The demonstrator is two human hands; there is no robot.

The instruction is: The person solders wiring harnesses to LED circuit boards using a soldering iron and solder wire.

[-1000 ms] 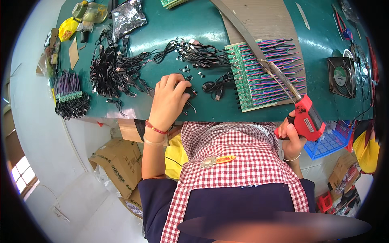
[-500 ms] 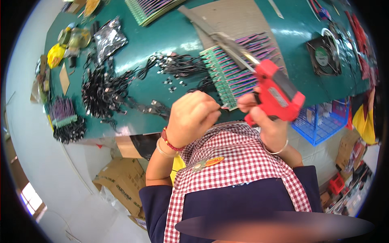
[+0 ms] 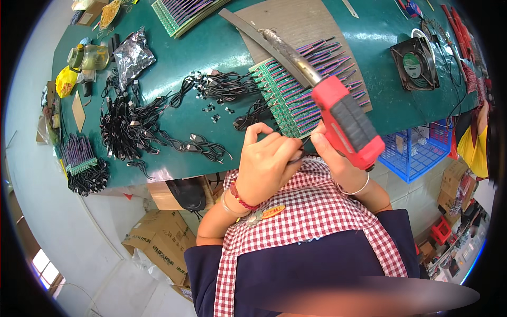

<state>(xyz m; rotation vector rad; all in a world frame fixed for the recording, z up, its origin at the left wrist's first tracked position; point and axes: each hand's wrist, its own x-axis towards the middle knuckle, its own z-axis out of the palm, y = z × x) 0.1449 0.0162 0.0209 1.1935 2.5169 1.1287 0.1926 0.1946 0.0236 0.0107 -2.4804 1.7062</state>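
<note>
Left hand (image 3: 266,161): pinched on a thin black cable end, steadying it near the chest.
Right hand (image 3: 338,158): grips red gun (image 3: 346,121), nozzle aimed far over the board (image 3: 288,98).

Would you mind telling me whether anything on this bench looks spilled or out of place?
A few small black connector pieces lie scattered loose on the green table, apart from the tangled black cables. Nothing else stands out.
</note>
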